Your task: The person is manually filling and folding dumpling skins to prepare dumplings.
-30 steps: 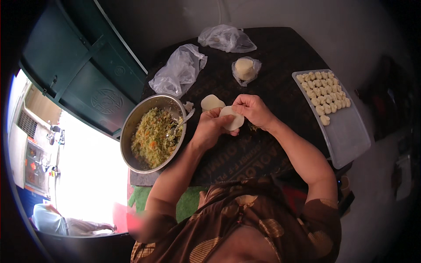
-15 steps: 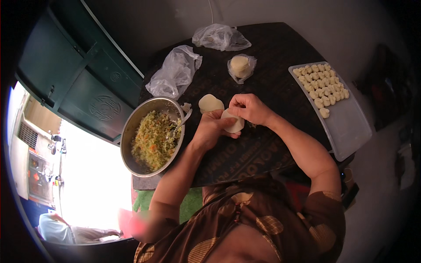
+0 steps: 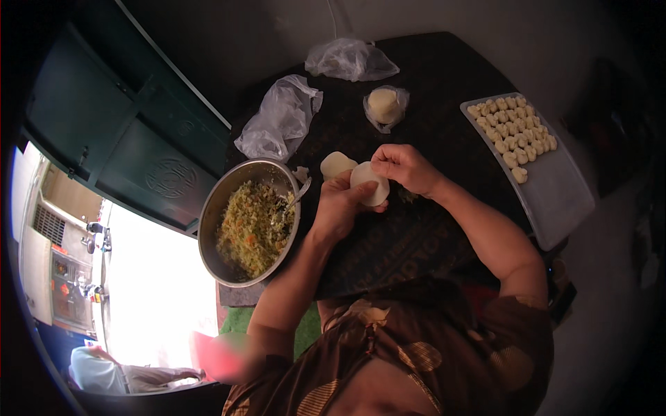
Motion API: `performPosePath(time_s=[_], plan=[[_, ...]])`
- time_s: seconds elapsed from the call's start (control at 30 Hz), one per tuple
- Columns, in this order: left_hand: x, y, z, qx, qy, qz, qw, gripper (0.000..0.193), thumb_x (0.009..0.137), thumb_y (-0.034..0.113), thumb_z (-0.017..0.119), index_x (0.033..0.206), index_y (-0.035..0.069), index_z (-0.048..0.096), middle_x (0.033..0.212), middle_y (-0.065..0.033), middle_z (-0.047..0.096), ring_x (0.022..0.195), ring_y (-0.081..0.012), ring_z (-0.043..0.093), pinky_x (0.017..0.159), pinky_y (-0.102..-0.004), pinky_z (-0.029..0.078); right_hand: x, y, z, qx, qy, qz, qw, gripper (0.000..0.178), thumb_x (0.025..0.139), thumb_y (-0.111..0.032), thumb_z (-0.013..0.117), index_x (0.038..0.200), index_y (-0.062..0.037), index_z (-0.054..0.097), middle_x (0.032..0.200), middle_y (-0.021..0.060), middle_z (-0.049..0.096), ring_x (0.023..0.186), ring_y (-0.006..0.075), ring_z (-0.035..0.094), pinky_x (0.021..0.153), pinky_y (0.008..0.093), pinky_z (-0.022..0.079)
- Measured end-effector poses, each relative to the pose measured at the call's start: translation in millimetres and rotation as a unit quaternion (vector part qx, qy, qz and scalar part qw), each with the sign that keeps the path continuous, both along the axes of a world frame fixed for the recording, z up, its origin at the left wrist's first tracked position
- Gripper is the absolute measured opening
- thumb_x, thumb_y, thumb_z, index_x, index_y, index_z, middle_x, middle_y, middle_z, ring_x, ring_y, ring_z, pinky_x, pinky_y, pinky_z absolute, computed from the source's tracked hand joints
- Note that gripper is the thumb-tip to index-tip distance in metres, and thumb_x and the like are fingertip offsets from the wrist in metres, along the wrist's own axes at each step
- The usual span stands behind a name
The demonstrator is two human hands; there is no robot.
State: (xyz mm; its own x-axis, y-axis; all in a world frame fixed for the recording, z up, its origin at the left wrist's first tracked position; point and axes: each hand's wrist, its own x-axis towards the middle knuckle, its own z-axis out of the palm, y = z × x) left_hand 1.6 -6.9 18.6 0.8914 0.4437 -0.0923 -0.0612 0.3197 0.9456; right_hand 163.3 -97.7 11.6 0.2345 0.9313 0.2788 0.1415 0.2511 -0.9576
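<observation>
Item, principal: one thin, round, off-white dough wrapper [image 3: 366, 173], lying flat in the bare left hand [image 3: 338, 206] above the table edge nearest the wearer. Shape near circular, so no long axis to record; face turned up toward the camera.

Left hand: partly closed, thumb laid across the face of the wrapper, fingers beneath as support.

Right hand [image 3: 411, 168]: fingers curled, thumb and fingertips drawn together at the upper right rim of the wrapper, apparently pinching it; exact grip too small to tell.

Governing relation: wrapper lies to the left of the right hand and slightly below its fingertips in view; both hands meet it, the left beneath its lower left part, the right at the rim opposite.

Adjacent: pale, flat, rounded dough pieces [image 3: 336, 163] on the dark, patterned tabletop [image 3: 444, 76], just beyond the left hand.

Left side: round, silver metal bowl [image 3: 208, 229] of chopped yellow-green filling [image 3: 250, 236], metal spoon [image 3: 303, 188] leaning at its right rim; the left hand is the nearer.

Right side: translucent, rectangular plastic tray [image 3: 555, 201] bearing rows of small, cream-coloured dumplings [image 3: 512, 128]; the right hand is the nearer.
</observation>
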Motion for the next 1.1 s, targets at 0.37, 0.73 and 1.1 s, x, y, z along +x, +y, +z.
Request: performPosePath(time_s=[0.37, 0.73, 1.1], plan=[[-1, 9, -18, 0.238, 0.001, 0.116, 0.964, 0.032, 0.097, 0.023, 0.052, 0.105, -0.007, 0.060, 0.088, -0.0062, 0.065, 0.077, -0.0103, 0.061, 0.069, -0.0240, 0.049, 0, 0, 2, -0.041, -0.003, 0.023, 0.999, 0.008, 0.089, -0.009, 0.061, 0.090, -0.0006, 0.061, 0.080, -0.0016, 0.058, 0.075, 0.0050, 0.051, 0.068, 0.0219, 0.045], [-1, 2, -4, 0.035, -0.040, 0.133, 0.990, 0.028, 0.098, 0.016, 0.048, 0.105, -0.009, 0.059, 0.094, -0.0140, 0.065, 0.082, -0.0212, 0.066, 0.071, -0.0329, 0.058, 5, 1, 0, -0.047, -0.041, -0.008, 0.998, 0.006, 0.087, -0.005, 0.062, 0.083, -0.0001, 0.060, 0.076, -0.0017, 0.057, 0.071, 0.0048, 0.049, 0.065, 0.0218, 0.043], [-2, 5, -6, 0.003, 0.002, 0.060, 0.998, 0.022, 0.086, 0.010, 0.064, 0.101, -0.004, 0.058, 0.091, -0.0102, 0.065, 0.080, -0.0167, 0.064, 0.074, -0.0300, 0.055, 6, -3, 8, -0.076, -0.133, 0.020, 0.988, 0.007, 0.086, -0.008, 0.063, 0.087, -0.0010, 0.063, 0.076, 0.0007, 0.062, 0.072, 0.0065, 0.055, 0.066, 0.0250, 0.046]])
